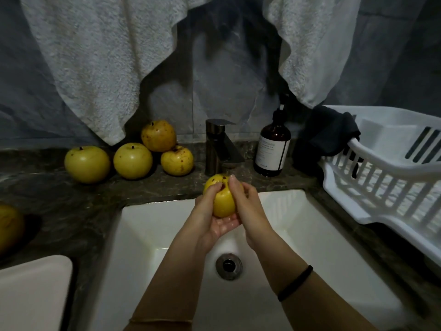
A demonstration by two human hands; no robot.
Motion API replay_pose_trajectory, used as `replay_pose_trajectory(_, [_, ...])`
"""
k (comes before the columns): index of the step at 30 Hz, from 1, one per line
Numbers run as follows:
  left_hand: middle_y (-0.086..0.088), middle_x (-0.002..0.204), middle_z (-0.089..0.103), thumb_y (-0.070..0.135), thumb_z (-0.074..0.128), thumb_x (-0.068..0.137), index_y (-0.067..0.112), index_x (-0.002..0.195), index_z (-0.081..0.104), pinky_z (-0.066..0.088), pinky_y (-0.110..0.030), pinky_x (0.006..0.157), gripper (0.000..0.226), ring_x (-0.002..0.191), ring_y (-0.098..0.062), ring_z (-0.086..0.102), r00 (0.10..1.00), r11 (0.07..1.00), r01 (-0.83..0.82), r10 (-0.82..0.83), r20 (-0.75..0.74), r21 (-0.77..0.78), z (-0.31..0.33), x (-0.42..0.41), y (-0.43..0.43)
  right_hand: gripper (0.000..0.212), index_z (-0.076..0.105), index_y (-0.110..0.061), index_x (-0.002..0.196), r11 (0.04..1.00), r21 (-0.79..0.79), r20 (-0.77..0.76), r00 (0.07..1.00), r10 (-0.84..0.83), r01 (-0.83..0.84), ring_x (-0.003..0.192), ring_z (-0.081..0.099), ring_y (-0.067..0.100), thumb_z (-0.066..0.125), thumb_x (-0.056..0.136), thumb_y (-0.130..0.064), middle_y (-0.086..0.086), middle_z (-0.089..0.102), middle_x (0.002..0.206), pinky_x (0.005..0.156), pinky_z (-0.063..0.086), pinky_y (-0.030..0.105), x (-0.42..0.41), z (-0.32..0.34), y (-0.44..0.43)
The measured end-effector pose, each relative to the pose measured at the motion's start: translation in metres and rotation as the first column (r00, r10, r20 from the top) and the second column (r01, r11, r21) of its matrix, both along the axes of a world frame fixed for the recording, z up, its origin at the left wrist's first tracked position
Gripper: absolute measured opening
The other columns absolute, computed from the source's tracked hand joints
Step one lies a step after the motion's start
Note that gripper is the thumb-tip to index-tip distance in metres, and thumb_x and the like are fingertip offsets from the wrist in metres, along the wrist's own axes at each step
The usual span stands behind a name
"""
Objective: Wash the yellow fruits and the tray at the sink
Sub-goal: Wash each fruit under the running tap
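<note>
- The white sink is sunk into the dark stone tabletop. Its metal drain lies at six o'clock from the hands.
- Over the basin, one yellow fruit is held just under the tap, which stands at twelve o'clock from the sink.
- The left hand cups the fruit from below, with its fingers curled up the left side.
- The right hand wraps the right side, fingertips on top near the stem. A black band circles that wrist.
- A white slatted rack sits at three o'clock. A dark cloth hangs over its near-left corner; what else lies inside I cannot tell.
- A pale tray shows one corner at eight o'clock, on the tabletop.
- Four more fruits cluster at ten o'clock, one raised behind the others. A lone fruit sits at nine o'clock, cut by the edge.
- A brown pump bottle stands just right of the tap.
- Two white towels hang over the wall behind.
</note>
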State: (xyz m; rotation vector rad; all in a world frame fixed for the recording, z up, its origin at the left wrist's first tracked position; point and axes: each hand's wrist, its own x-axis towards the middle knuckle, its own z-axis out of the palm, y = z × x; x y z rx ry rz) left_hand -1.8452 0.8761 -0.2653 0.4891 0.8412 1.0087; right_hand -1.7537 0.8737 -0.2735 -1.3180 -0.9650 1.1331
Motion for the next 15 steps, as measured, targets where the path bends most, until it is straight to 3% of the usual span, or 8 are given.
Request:
replay_pose_trajectory(4, [-0.015, 0.121, 0.057, 0.04, 0.06, 0.089, 0.023, 0.125, 0.043, 0.056, -0.045, 0.072, 0.043, 0.103, -0.035, 0.063, 0.995, 0.996, -0.046, 0.053, -0.079, 0.08, 0.0018, 0.0048, -0.0025, 0.054, 0.033, -0.028, 0.142, 0.997, 0.073, 0.162, 0.987, 0.021, -0.033, 0.109, 0.053, 0.016, 0.048, 0.094, -0.046, 0.0, 0.049, 0.127, 0.091, 0.046, 0.032, -0.0013, -0.0024, 0.001])
replay_pose_trajectory(7, [-0.014, 0.119, 0.057, 0.041, 0.058, 0.091, 0.024, 0.131, 0.038, 0.056, -0.044, 0.076, 0.048, 0.098, -0.031, 0.064, 0.986, 0.99, -0.038, 0.059, -0.157, 0.136, 0.0007, 0.0064, -0.0013, 0.051, 0.032, -0.031, 0.145, 0.993, 0.113, 0.211, 0.977, 0.0, -0.025, 0.115, 0.049, 0.014, 0.038, 0.097, -0.049, -0.007, 0.047, 0.125, 0.101, 0.042, 0.034, -0.0002, -0.0056, 0.0025])
replay_pose_trajectory(10, [-0.014, 0.11, 0.059, 0.045, 0.057, 0.09, 0.027, 0.133, 0.035, 0.056, -0.042, 0.077, 0.052, 0.09, -0.031, 0.066, 0.981, 0.99, -0.04, 0.064, -0.183, 0.135, -0.0007, 0.0032, 0.0019, 0.05, 0.041, -0.029, 0.141, 0.993, 0.121, 0.181, 0.983, -0.032, 0.011, 0.118, 0.05, 0.015, 0.025, 0.099, -0.051, 0.0, 0.052, 0.133, 0.106, 0.04, 0.04, 0.0013, -0.0065, 0.0045])
replay_pose_trajectory(13, [-0.01, 0.103, 0.059, 0.042, 0.059, 0.089, 0.028, 0.134, 0.034, 0.056, -0.044, 0.081, 0.054, 0.088, -0.029, 0.066, 0.975, 0.983, -0.037, 0.076, -0.211, 0.182, -0.002, 0.0035, 0.0001, 0.045, 0.037, -0.031, 0.144, 0.986, 0.159, 0.211, 0.974, -0.081, 0.048, 0.126, 0.045, 0.014, 0.029, 0.101, -0.044, -0.001, 0.044, 0.143, 0.109, 0.038, 0.038, 0.0004, -0.006, 0.0029])
replay_pose_trajectory(15, [-0.006, 0.105, 0.057, 0.04, 0.062, 0.088, 0.028, 0.134, 0.033, 0.058, -0.041, 0.077, 0.056, 0.088, -0.025, 0.065, 0.968, 0.977, -0.039, 0.089, -0.236, 0.21, -0.0029, 0.0053, -0.0014, 0.042, 0.038, -0.028, 0.144, 0.971, 0.237, 0.28, 0.955, -0.101, 0.033, 0.127, 0.04, 0.007, 0.034, 0.103, -0.034, -0.005, 0.04, 0.145, 0.108, 0.035, 0.029, -0.0007, -0.0035, -0.001])
